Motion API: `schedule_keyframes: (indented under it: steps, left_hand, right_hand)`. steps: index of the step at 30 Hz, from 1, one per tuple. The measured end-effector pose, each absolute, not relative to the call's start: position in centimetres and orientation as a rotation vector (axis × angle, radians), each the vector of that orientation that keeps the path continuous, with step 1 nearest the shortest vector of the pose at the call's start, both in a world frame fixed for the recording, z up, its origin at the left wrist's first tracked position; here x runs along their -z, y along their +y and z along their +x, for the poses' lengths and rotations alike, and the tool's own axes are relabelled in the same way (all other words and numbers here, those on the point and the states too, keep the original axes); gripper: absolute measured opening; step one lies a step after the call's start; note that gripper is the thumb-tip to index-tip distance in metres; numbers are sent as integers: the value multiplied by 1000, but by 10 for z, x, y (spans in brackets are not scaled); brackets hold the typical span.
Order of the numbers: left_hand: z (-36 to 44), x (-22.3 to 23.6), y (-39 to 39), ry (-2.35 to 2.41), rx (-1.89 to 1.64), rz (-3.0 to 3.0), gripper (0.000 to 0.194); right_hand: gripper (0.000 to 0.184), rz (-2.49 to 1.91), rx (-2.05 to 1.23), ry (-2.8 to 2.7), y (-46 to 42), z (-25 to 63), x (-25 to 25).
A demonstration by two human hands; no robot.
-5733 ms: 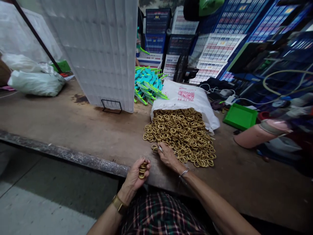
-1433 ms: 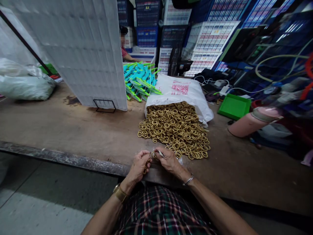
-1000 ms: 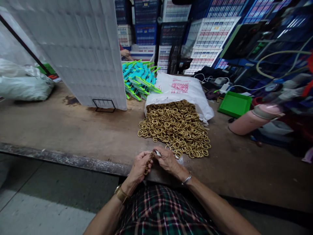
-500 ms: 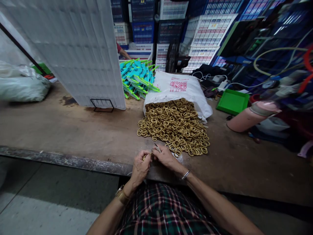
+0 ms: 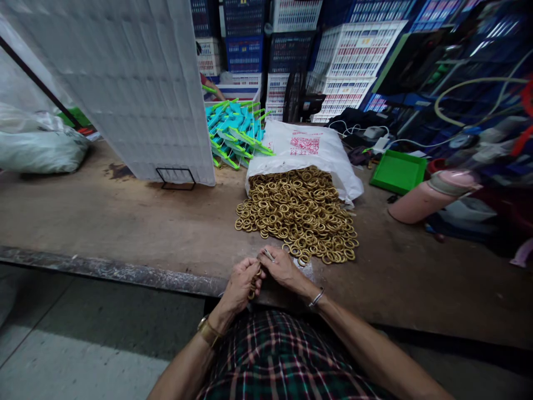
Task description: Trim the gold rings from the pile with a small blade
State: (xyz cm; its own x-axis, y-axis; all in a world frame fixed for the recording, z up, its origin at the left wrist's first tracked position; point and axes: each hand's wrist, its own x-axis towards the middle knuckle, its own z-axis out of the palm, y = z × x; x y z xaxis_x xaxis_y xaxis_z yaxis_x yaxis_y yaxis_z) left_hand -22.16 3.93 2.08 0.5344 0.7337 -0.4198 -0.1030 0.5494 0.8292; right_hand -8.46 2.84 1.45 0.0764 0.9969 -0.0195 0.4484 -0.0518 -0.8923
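Note:
My left hand [image 5: 242, 284] is closed around a few gold rings [image 5: 251, 293], which show below and between its fingers. Right beside it, fingertips nearly touching, my right hand [image 5: 282, 270] grips a small metal blade [image 5: 268, 255], its light-coloured part poking out between thumb and fingers. The rest of the blade is hidden in the hand. Both hands are over the table's near edge. Just beyond them a heap of gold rings [image 5: 300, 216] spills from the mouth of a white sack [image 5: 275, 141] with red print.
Left of the heap, a tall white panel [image 5: 166, 100] stands in a black wire holder [image 5: 177, 179]. Behind are turquoise and green plastic pieces [image 5: 237, 133], stacked crates [image 5: 358, 50] and another person's arm [image 5: 213, 89]. On the right are a green tray [image 5: 398, 172] and a pink bottle [image 5: 433, 197].
My left hand has turned and dropped slightly, so more of the rings show in it. The blade's dark tip no longer sticks up from my right hand. The heap is unchanged.

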Motion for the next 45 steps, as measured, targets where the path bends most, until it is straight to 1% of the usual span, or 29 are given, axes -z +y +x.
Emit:
schedule_keyframes:
  steps: [2, 4, 7, 9, 13, 20, 25, 31, 35, 39, 42, 45]
  left_hand:
    - [-221, -22, 38, 874, -610, 834, 34]
    - [-220, -23, 36, 886, -632, 828, 35]
    - [-220, -24, 36, 907, -665, 836, 36]
    - [-220, -23, 37, 916, -687, 851, 36]
    - [-221, -20, 38, 954, -689, 889, 36]
    - [-222, -15, 38, 993, -677, 957, 35]
    - [-227, -11, 40, 942, -688, 911, 35]
    - [-233, -27, 31, 871, -631, 882, 32]
    - [-235, -34, 32, 739, -647, 721, 29]
    - [-236, -30, 39, 652, -657, 603, 27]
    - [-236, -27, 41, 621, -652, 569, 25]
    - [-235, -23, 39, 637, -648, 517, 26]
  right_hand:
    - [24, -1606, -906, -1458, 28, -82, -15]
    - [22, -1679, -812, -1502, 27, -79, -15]
    - [16, -1818, -579, -1758, 21, -76, -11]
    - [20, -1842, -508, -1940, 16, -76, -9]
    - [22, -1871, -487, -2069, 12, -82, -9]
    - [25, -1994, -537, -2125, 15, -87, -19]
    - [27, -2082, -548, -2105, 18, -96, -15]
    - [27, -2180, -541, -1992, 37, -84, -13]
    - [17, -1942, -782, -1714, 44, -77, -15]
    - [27, -1689, -1138, -1475, 37, -88, -16]
    - [26, -1457, -1463, -1192, 31, -95, -15]
    - [24, -1369, -1530, -1074, 29, -96, -14]
